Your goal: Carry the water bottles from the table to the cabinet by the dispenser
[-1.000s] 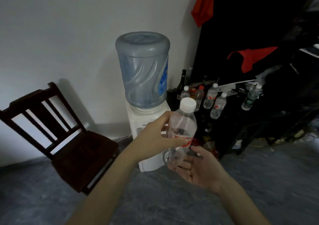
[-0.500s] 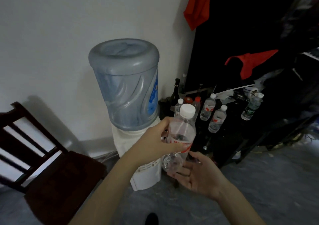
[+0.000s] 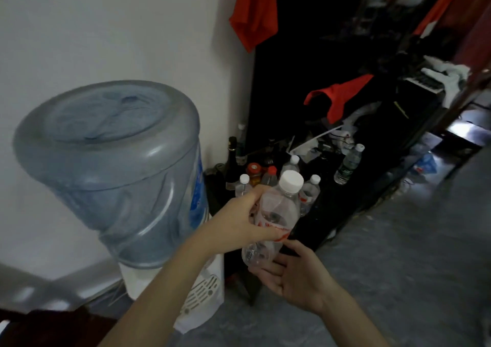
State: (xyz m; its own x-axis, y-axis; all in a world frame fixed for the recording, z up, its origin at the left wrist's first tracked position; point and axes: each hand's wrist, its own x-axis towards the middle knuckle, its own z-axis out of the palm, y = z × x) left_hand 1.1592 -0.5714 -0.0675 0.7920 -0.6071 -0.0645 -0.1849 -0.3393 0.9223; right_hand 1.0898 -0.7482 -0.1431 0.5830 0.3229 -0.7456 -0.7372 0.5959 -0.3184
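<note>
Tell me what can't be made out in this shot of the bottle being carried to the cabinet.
Head view only:
- Held bottle: label text blurred and partly covered by the left hand; water level unclear.
- Right hand: under the base, contact hidden by the bottle.
- Cabinet: surface too dark, free space unreadable.
- Dispenser: taps out of sight.
</note>
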